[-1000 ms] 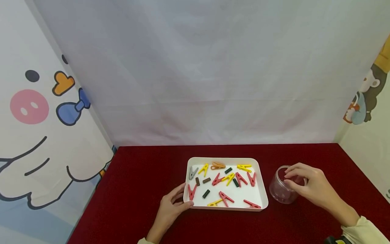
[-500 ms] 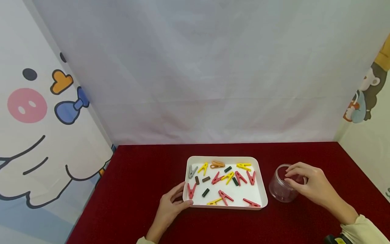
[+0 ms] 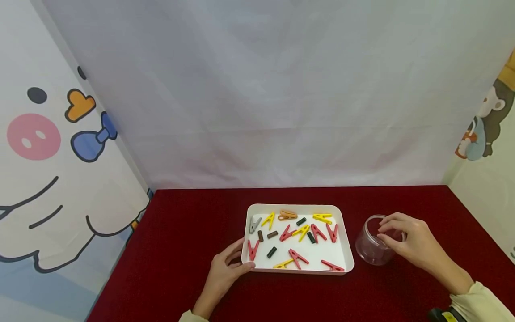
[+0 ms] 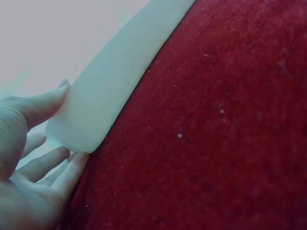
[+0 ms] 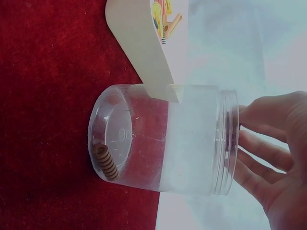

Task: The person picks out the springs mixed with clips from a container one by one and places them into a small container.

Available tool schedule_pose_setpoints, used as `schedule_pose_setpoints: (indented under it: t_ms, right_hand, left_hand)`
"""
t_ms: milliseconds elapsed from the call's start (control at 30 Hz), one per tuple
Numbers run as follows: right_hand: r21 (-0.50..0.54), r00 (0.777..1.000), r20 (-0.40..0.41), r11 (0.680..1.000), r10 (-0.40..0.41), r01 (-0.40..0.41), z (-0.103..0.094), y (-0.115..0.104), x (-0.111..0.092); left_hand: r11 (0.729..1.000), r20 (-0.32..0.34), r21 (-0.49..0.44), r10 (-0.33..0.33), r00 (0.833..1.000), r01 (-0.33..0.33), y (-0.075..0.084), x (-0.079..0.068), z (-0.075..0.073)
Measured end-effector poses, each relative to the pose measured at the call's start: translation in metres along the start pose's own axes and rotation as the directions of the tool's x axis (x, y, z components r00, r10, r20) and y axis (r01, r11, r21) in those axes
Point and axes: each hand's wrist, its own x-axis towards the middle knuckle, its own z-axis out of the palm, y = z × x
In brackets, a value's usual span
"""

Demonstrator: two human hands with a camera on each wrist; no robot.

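Observation:
My left hand (image 3: pixel 223 273) holds the front left corner of a white tray (image 3: pixel 348 255). In the left wrist view the thumb (image 4: pixel 60 93) lies against the tray wall (image 4: pixel 103 86), the other fingers at its corner. Several red, yellow, orange and grey clothespins (image 3: pixel 297 258) lie in the tray among short brown and dark green cylinders (image 3: pixel 272 252). Right of it stands a clear jar (image 3: pixel 372 252), upright and lidless. A brown coil spring (image 5: pixel 106 162) rests on its bottom. My right hand (image 3: pixel 414 243) hovers at the jar's mouth, fingers loosely bent, with nothing seen between them.
A dark red cloth (image 3: pixel 193 232) covers the table. A pale curtain (image 3: pixel 281 98) hangs behind it. Walls with cartoon prints stand at the left and right, such as a pig's pink snout (image 3: pixel 34 136).

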Motion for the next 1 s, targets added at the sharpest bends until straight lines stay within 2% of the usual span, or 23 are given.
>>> schedule_pose_setpoints:
  t_ms: [667,1000]
  right_hand:
    - [0.001,0.997,-0.017,0.997,-0.074,0.074,0.000,-0.011,0.008]
    - [0.073,0.997,-0.022,0.994,-0.074,0.076,0.002,-0.018,0.012]
  left_hand:
    - [1.000,-0.001,0.004,-0.003,1.000,0.003,0.002,-0.001,0.001]
    - [1.000,0.001,0.002,-0.006,1.000,0.006,0.001,-0.001,0.001]
